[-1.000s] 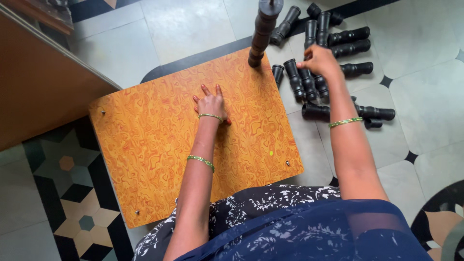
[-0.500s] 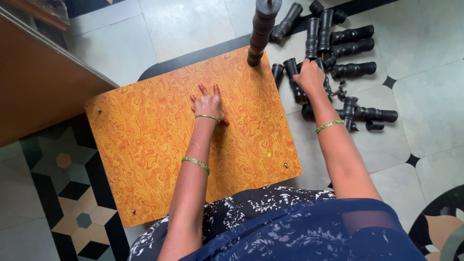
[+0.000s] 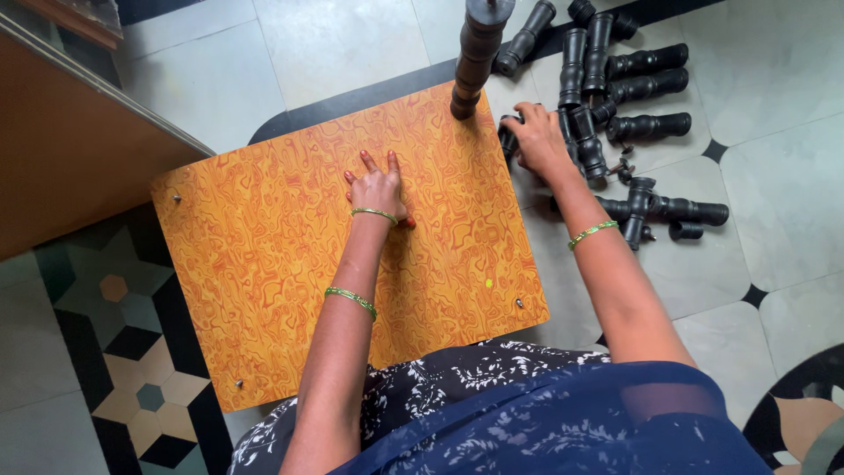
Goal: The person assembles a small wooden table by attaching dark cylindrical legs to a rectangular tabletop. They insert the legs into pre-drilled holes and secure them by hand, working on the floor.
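Pale tiled floor point(image 3: 352, 53) underneath, with black borders and a patterned star-and-cube inlay at lower left; brown wooden furniture point(image 3: 61, 158) along the left edge.

Orange swirl-patterned board point(image 3: 264, 255) lying flat on the floor, small screws showing near its corners. One black turned leg point(image 3: 479, 53) standing upright at the board's far right corner, rising toward the camera.

Left hand point(image 3: 378, 186) pressed flat on the board near its middle — palm down, fingers spread and pointing away, holding nothing. Green bangles on that wrist and forearm.

Right hand point(image 3: 538, 139) reaching past the board's right edge onto the floor, fingers curled loosely over the nearest pieces in a heap of black turned legs point(image 3: 637, 88). Touching them for certain; whether actually gripping one cannot be told, since the fingertips are hidden against the dark pieces. Green bangle on this wrist too.

Heap spread just beside the board's right side — most pieces lying on their sides, roughly parallel, a few crossing each other. Another black leg point(image 3: 686, 211) lying apart, lower right of the hand, with a short one crossing it. Small metal screws point(image 3: 622, 167) scattered among them, close to the hand.

Dark blue and black-and-white printed clothing point(image 3: 527, 422) at the bottom edge.
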